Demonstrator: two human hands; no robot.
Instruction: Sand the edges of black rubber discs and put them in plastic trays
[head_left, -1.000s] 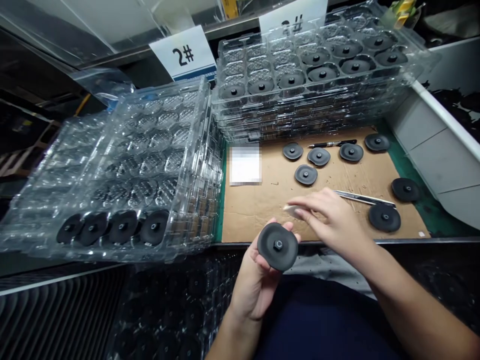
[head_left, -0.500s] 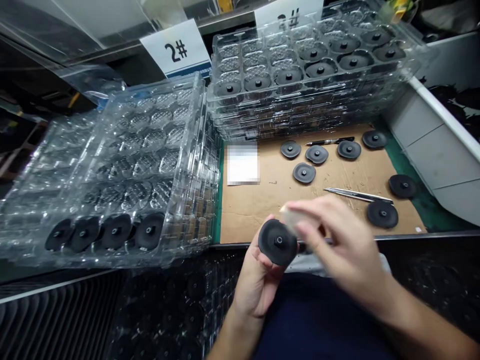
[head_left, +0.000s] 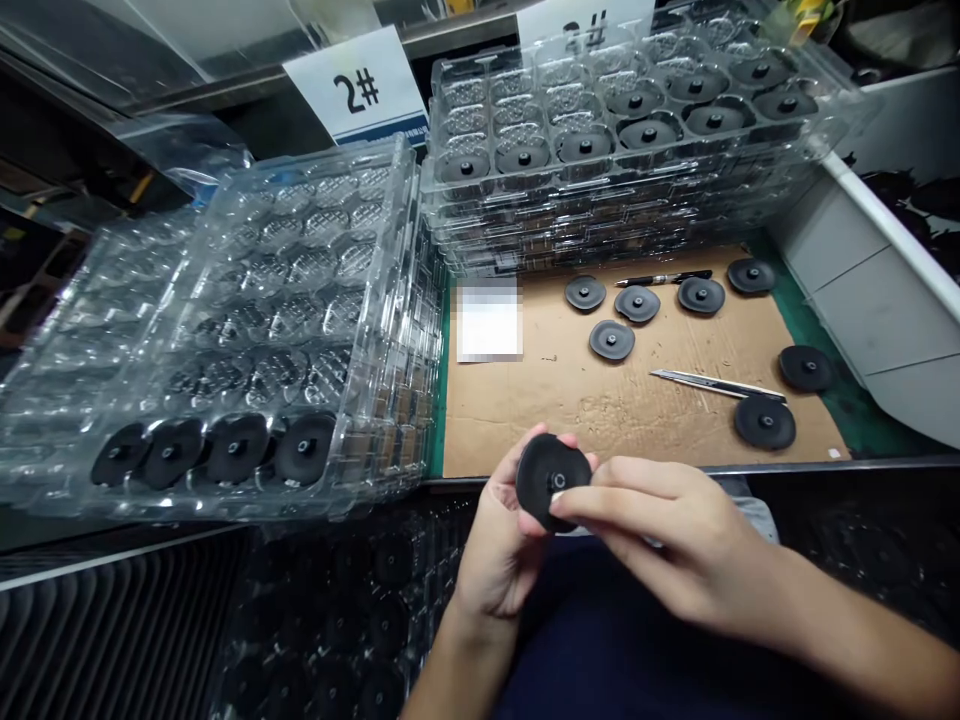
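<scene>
- Black and dull-surfaced, the disc (head_left: 536, 468) has a rounded outline and a smooth face turned up toward the camera; a short stub (head_left: 558, 481) stands at its middle, with a small paler ring on the tip; part of its lower right side is hidden behind fingers
- the disc is held up in front of the person's dark blue clothing (head_left: 600, 640), at the near edge of the cardboard (head_left: 540, 400)
- left hand (head_left: 504, 550): grasping the disc from below and behind, fingertips showing past its upper rim and thumb side at its lower left
- right hand (head_left: 679, 530): fingers drawn together, tips touching the face of the disc just beside the stub; whether they pinch anything I cannot tell
- on the cardboard, other black discs (head_left: 612, 345) lie stub up, five of them around or near a pen (head_left: 664, 279); farther right, one disc (head_left: 761, 430) lies just beside a slim metal tool (head_left: 716, 384)
- to the left, a clear plastic tray (head_left: 311, 268) holds four discs (head_left: 292, 455) in its front row; behind the cardboard stand more stacked trays (head_left: 600, 215), the top one partly filled
</scene>
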